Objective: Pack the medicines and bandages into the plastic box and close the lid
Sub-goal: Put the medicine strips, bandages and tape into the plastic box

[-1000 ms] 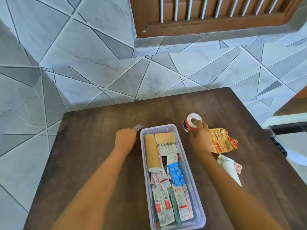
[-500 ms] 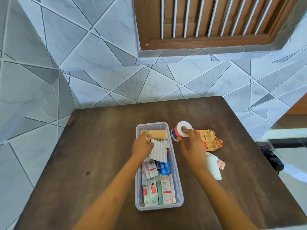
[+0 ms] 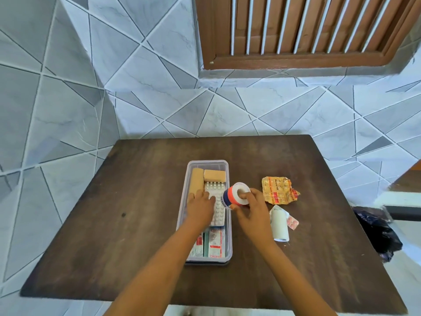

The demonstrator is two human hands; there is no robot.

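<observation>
A clear plastic box [image 3: 208, 164] stands lengthwise in the middle of the dark wooden table [image 3: 136, 201]. Inside lie tan bandage rolls [image 3: 214, 175], white pill strips [image 3: 219, 210] and red-and-white medicine packets [image 3: 215, 244]. My left hand [image 3: 200, 207] lies flat in the box, pressing a white pill strip down. My right hand [image 3: 251, 207] holds a white tape roll [image 3: 235, 196] with an orange and blue band over the box's right rim. A crumpled yellow packet [image 3: 279, 189], a white bandage roll [image 3: 279, 224] and a pink pill strip [image 3: 292, 222] lie right of the box.
Grey-white tiled walls rise behind and left of the table. A brown louvred shutter [image 3: 296, 30] is set above. A dark plastic bag [image 3: 376, 231] lies past the table's right edge. No lid is in view.
My left hand carried a white pill strip from the table's left side into the box and laid it flat. My right hand brought the tape roll left, over the box's rim.
</observation>
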